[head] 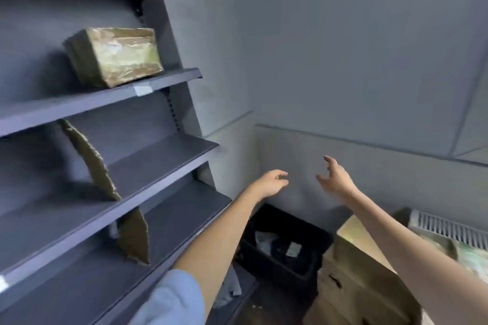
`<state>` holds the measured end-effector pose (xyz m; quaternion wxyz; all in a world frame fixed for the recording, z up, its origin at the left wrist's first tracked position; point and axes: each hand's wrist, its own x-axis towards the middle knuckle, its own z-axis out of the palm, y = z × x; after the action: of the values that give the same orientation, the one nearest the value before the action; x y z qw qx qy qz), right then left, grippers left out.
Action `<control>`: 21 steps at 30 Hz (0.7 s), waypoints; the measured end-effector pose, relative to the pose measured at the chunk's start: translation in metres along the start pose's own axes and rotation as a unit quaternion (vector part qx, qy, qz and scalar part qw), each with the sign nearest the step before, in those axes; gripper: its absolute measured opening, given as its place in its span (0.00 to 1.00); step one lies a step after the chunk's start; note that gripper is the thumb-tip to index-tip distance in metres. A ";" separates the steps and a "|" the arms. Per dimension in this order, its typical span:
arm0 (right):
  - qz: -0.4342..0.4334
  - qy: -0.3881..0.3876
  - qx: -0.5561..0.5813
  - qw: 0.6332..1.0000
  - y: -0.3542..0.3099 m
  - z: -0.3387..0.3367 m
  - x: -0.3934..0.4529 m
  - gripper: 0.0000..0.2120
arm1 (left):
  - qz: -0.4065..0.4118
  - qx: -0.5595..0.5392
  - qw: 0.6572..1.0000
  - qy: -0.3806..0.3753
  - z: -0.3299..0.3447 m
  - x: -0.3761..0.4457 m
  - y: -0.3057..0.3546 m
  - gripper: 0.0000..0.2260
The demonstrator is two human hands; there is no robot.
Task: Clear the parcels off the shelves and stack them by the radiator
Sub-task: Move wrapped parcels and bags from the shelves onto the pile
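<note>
Here, both the left hand (272, 183) and right hand (336, 178) hang empty in mid-air, fingers loosely apart; a tape-wrapped brown cardboard parcel (115, 57) sits on the dark grey metal shelves (169, 155), others stacked beside the white radiator (454, 229).

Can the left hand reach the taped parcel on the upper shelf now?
Probably yes. The left hand is open, holds nothing, and nothing stands between it and the taped parcel, which sits near the shelf front edge, though well above it.

Grey walls (343, 47), dark shelving (158, 155)
</note>
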<state>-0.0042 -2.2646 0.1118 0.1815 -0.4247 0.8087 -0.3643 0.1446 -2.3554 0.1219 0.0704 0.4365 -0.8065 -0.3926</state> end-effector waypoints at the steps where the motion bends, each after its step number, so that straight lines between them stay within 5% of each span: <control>1: -0.026 -0.009 0.005 1.000 -0.035 0.011 0.009 0.29 | 0.003 0.004 0.999 0.035 -0.037 -0.006 -0.009 0.18; 7: -0.172 -0.042 0.067 0.982 -0.216 0.073 0.034 0.26 | 0.030 -0.001 0.968 0.250 -0.227 -0.063 -0.060 0.17; 14: -0.269 -0.084 0.163 0.945 -0.351 0.113 0.061 0.26 | 0.067 0.102 0.875 0.469 -0.370 -0.115 -0.099 0.16; 21: -0.273 -0.121 0.242 0.923 -0.398 0.134 0.119 0.27 | 0.044 0.183 0.831 0.523 -0.408 -0.099 -0.144 0.17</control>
<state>0.2295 -2.5690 0.3199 0.2690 -0.6129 0.5205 -0.5301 0.4845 -2.5581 0.3226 0.4173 0.5458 -0.7247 0.0528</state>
